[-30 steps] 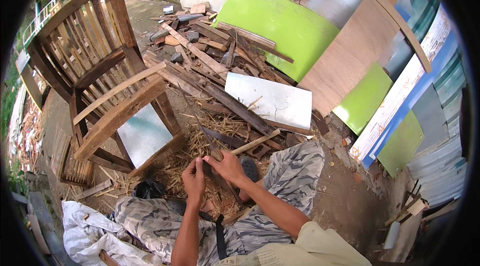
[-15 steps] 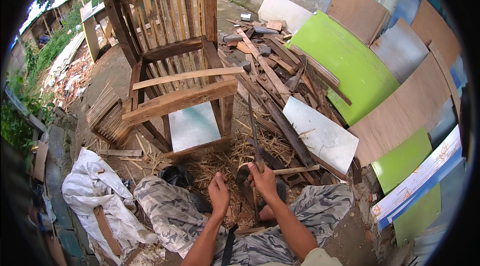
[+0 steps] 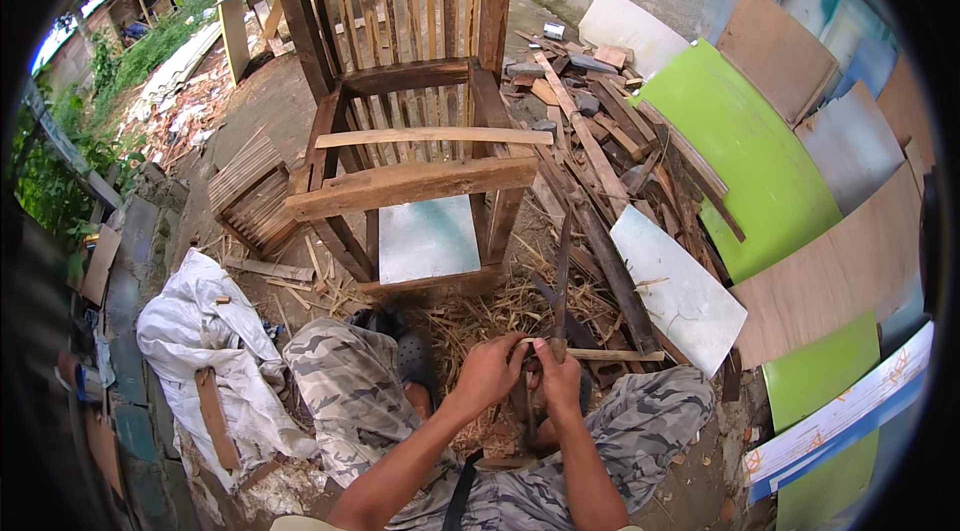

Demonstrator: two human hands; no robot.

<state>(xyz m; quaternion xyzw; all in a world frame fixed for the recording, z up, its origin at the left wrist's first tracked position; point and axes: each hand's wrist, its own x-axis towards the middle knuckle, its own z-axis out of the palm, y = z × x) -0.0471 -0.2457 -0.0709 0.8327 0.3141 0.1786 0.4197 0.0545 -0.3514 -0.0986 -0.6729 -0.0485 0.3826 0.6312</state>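
My left hand [image 3: 487, 374] is closed, its fingertips pinching the near end of a thin wooden strip [image 3: 628, 355]. Right beside it, my right hand [image 3: 560, 381] is closed round the same strip, thumb on top. The strip's far end points right. A long dark blade [image 3: 563, 276] stands upright just beyond my right hand; whether those fingers also touch it is hidden. Both hands are between my knees, above the wood shavings [image 3: 475, 316]. In front stands a wooden chair frame [image 3: 410, 188] with a slatted back and a loose slat [image 3: 430, 136] across it.
Scrap lumber [image 3: 610, 121] is heaped to the right, with a white board [image 3: 675, 286] on its near side. Green panels [image 3: 745, 146] and plywood sheets [image 3: 835, 281] lean further right. A white sack [image 3: 205, 356] lies at left, near a small slatted wooden piece [image 3: 250, 193].
My left hand has moved right and taken hold of the strip's end beside my right hand. The whole view has shifted, so the chair appears further right.
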